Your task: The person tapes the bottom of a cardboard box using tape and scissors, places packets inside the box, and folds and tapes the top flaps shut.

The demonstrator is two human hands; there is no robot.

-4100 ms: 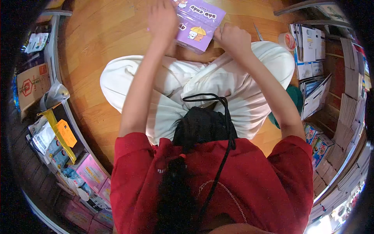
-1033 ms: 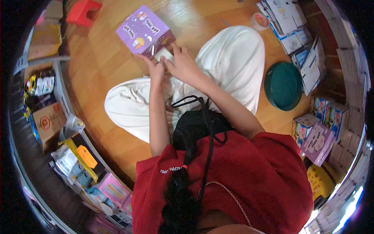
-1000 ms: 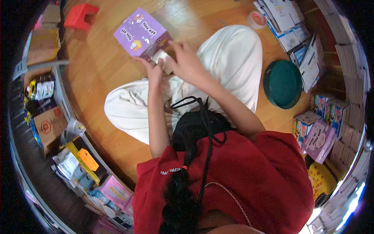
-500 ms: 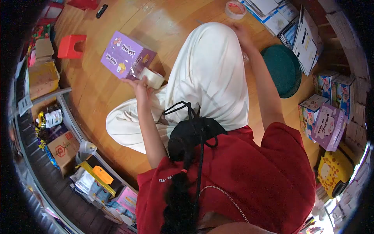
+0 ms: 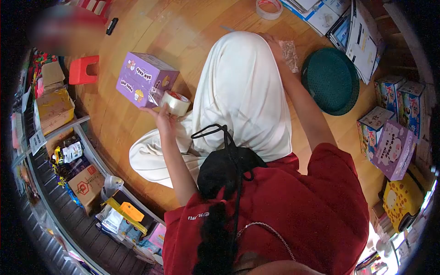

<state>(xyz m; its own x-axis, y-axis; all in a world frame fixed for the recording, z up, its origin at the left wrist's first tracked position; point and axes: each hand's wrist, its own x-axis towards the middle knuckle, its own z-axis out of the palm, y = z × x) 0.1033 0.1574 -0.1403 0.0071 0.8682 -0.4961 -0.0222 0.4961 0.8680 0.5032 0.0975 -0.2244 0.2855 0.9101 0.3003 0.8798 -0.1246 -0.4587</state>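
A purple printed box [image 5: 143, 79] sits on the floor ahead of my crossed legs. My left hand [image 5: 161, 120] is at its near corner, closed around a wide roll of clear packing tape [image 5: 175, 104]. The roll stands against the box's near side, between the box and my white trousers. Beyond my raised knee is my right hand [image 5: 274, 47], its fingers mostly hidden behind the knee. A crumpled piece of clear plastic [image 5: 289, 56] lies right beside that hand; whether the hand touches it I cannot tell.
A green round basket [image 5: 330, 81] stands right of my right forearm. Another tape roll [image 5: 269, 8] and papers [image 5: 360, 41] lie farther off. Small boxes [image 5: 373, 128] are stacked at right. A red stool [image 5: 84, 69] and a black object [image 5: 111, 26] are at left, above shelf goods [image 5: 87, 185].
The view has shifted slightly. My right hand has drawn a little nearer along the knee, and the clear plastic beside it shows more. A blurred shape has appeared at the upper left.
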